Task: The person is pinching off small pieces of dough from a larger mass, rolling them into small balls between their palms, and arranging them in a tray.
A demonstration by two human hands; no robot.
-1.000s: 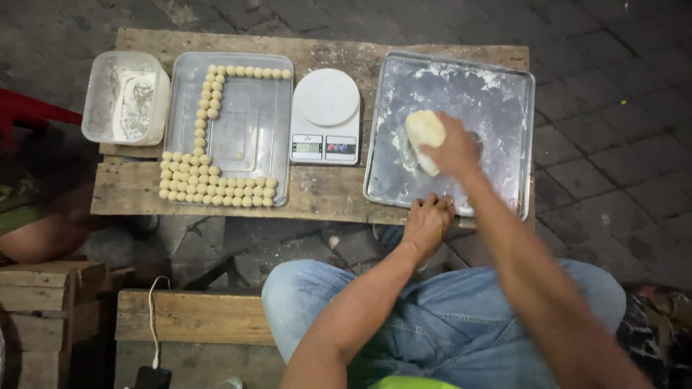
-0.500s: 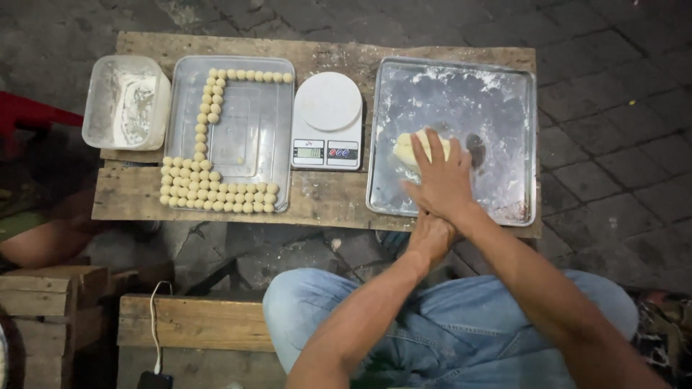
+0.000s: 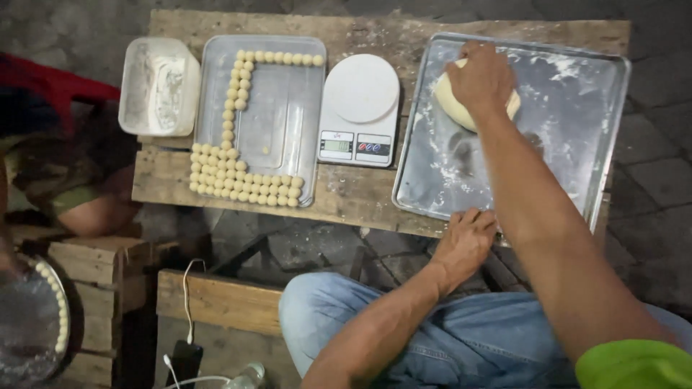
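Note:
My right hand [image 3: 481, 78] presses down on a pale lump of dough [image 3: 450, 101] at the far left part of a floured metal tray [image 3: 569, 115]. My left hand [image 3: 465, 241] grips the near edge of that tray, fingers curled over the rim. The tray rests on a low wooden table [image 3: 360, 198] above my knees in blue jeans.
A white kitchen scale [image 3: 358, 108] stands left of the tray. Further left a clear tray [image 3: 281, 108] holds several small dough balls [image 3: 238, 180] in rows, then a white tub of flour [image 3: 155, 86]. Another person sits at left. A pan with dough balls [image 3: 32, 324] lies bottom left.
My right hand has pushed the dough from the tray's middle to its far left part. My left hand stays on the near rim.

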